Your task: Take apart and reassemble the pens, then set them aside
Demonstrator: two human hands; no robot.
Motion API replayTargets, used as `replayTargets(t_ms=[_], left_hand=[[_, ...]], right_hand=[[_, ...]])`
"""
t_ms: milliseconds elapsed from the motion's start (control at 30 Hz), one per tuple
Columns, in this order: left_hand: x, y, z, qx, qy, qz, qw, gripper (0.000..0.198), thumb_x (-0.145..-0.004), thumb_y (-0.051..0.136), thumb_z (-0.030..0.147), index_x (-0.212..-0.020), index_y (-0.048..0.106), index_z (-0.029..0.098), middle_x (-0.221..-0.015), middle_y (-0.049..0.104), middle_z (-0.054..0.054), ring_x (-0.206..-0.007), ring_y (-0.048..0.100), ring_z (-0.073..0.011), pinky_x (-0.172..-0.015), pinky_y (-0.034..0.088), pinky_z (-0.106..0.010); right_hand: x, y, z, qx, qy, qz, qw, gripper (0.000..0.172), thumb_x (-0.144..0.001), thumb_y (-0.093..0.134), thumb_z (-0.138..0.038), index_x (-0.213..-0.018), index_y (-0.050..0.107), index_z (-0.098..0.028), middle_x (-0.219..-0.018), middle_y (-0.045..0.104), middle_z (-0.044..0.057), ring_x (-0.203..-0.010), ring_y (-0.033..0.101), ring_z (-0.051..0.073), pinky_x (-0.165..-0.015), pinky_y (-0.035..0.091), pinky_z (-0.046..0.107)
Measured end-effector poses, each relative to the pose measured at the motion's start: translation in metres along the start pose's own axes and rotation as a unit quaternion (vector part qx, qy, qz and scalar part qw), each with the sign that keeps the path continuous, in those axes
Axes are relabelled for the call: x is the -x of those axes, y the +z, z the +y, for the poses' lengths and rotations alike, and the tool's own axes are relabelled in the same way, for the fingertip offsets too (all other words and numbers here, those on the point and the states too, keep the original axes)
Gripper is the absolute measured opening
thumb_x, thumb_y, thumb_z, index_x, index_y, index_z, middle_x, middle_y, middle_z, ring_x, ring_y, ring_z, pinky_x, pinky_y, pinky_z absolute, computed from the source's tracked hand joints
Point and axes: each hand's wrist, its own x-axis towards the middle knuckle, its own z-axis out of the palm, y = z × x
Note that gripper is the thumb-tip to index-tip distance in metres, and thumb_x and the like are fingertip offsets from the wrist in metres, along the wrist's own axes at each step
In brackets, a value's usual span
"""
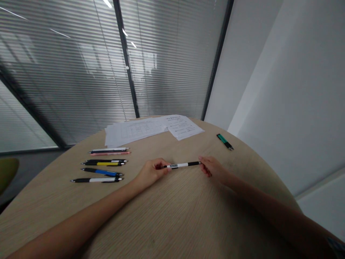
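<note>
A white and black pen (181,165) is held level just above the round wooden table (172,216), between both hands. My left hand (151,172) pinches its left end with curled fingers. My right hand (212,167) pinches its right, black end. A row of several pens (104,164) lies on the table to the left of my left hand: white, pink, yellow, blue and white-black ones.
Sheets of printed paper (151,128) lie at the far side of the table. A green and black pen (225,141) lies alone at the far right. Behind the table stand a glass wall with blinds (81,72) and a white wall (296,90).
</note>
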Motion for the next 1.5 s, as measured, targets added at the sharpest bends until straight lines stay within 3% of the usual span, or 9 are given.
replayTargets(t_ms=[267, 367, 500, 600, 933, 1033, 1167, 1400, 1500], left_hand=[[-0.002, -0.003, -0.002, 0.001, -0.006, 0.006, 1.000, 0.015, -0.056, 0.065, 0.030, -0.061, 0.062, 0.016, -0.056, 0.059, 0.001, -0.053, 0.048, -0.0111, -0.050, 0.035, -0.021], [-0.002, -0.003, -0.003, 0.004, -0.003, 0.015, 1.000, 0.016, -0.056, 0.065, 0.030, -0.061, 0.062, 0.016, -0.059, 0.060, 0.001, -0.055, 0.050, -0.0113, -0.052, 0.036, -0.021], [-0.002, -0.002, -0.003, 0.004, 0.006, 0.015, 1.000, 0.015, -0.056, 0.065, 0.029, -0.063, 0.063, 0.017, -0.064, 0.063, -0.001, -0.058, 0.052, -0.0126, -0.055, 0.038, -0.022], [-0.002, -0.001, -0.003, 0.003, 0.012, 0.015, 1.000, 0.013, -0.056, 0.065, 0.028, -0.063, 0.064, 0.017, -0.064, 0.063, -0.001, -0.059, 0.052, -0.0131, -0.057, 0.039, -0.023], [-0.001, -0.002, 0.000, -0.001, -0.006, 0.038, 0.999, 0.016, -0.055, 0.064, 0.030, -0.063, 0.063, 0.016, -0.054, 0.056, 0.002, -0.051, 0.046, -0.0105, -0.049, 0.034, -0.020], [0.000, -0.001, 0.000, 0.001, -0.003, 0.025, 1.000, 0.016, -0.056, 0.064, 0.029, -0.064, 0.063, 0.016, -0.055, 0.057, 0.002, -0.053, 0.048, -0.0110, -0.051, 0.035, -0.021], [-0.001, 0.000, -0.001, 0.000, -0.007, 0.013, 1.000, 0.016, -0.056, 0.064, 0.029, -0.064, 0.062, 0.016, -0.055, 0.057, 0.002, -0.052, 0.048, -0.0109, -0.052, 0.035, -0.021], [-0.001, -0.001, 0.000, 0.011, -0.006, 0.017, 1.000, 0.014, -0.057, 0.063, 0.029, -0.063, 0.061, 0.016, -0.055, 0.056, 0.002, -0.052, 0.047, -0.0104, -0.050, 0.034, -0.021], [-0.001, -0.001, 0.000, 0.009, -0.005, 0.012, 1.000, 0.015, -0.057, 0.063, 0.028, -0.064, 0.061, 0.016, -0.056, 0.057, 0.002, -0.052, 0.047, -0.0101, -0.051, 0.035, -0.020]], right_hand=[[-0.006, -0.006, 0.001, 0.001, -0.074, -0.040, 0.996, 0.025, -0.071, 0.052, -0.042, -0.067, 0.049, -0.017, -0.047, 0.048, -0.006, -0.038, 0.040, 0.006, -0.039, 0.031, 0.019], [-0.006, -0.006, 0.001, -0.033, -0.069, -0.042, 0.996, 0.029, -0.068, 0.053, -0.045, -0.078, 0.050, -0.017, -0.053, 0.051, -0.005, -0.038, 0.041, 0.006, -0.037, 0.030, 0.019], [-0.006, -0.005, 0.003, -0.023, -0.026, -0.042, 0.998, 0.043, -0.077, 0.036, -0.051, -0.059, 0.050, -0.015, -0.046, 0.048, -0.003, -0.037, 0.042, 0.006, -0.038, 0.032, 0.019], [-0.005, -0.005, 0.005, 0.007, -0.028, -0.033, 0.999, 0.041, -0.076, 0.041, -0.049, -0.053, 0.047, -0.016, -0.043, 0.044, -0.004, -0.036, 0.041, 0.005, -0.038, 0.032, 0.019], [-0.001, -0.006, -0.005, -0.013, -0.046, -0.072, 0.996, 0.032, -0.072, 0.047, -0.050, -0.071, 0.047, -0.018, -0.047, 0.047, -0.006, -0.035, 0.039, 0.006, -0.033, 0.027, 0.018], [0.000, -0.006, -0.004, -0.019, -0.022, -0.071, 0.997, 0.042, -0.077, 0.034, -0.055, -0.064, 0.046, -0.017, -0.046, 0.047, -0.004, -0.035, 0.041, 0.006, -0.034, 0.029, 0.019], [0.000, -0.007, -0.002, 0.015, -0.026, -0.068, 0.997, 0.042, -0.076, 0.038, -0.053, -0.056, 0.043, -0.017, -0.043, 0.045, -0.004, -0.036, 0.042, 0.006, -0.036, 0.031, 0.019], [-0.004, -0.013, -0.003, 0.044, -0.069, -0.085, 0.993, 0.028, -0.070, 0.053, -0.044, -0.076, 0.046, -0.017, -0.046, 0.047, -0.007, -0.034, 0.038, 0.005, -0.034, 0.027, 0.018], [-0.005, -0.013, 0.000, 0.047, -0.058, -0.081, 0.994, 0.031, -0.075, 0.043, -0.047, -0.071, 0.047, -0.017, -0.045, 0.048, -0.006, -0.034, 0.038, 0.005, -0.033, 0.026, 0.018]])
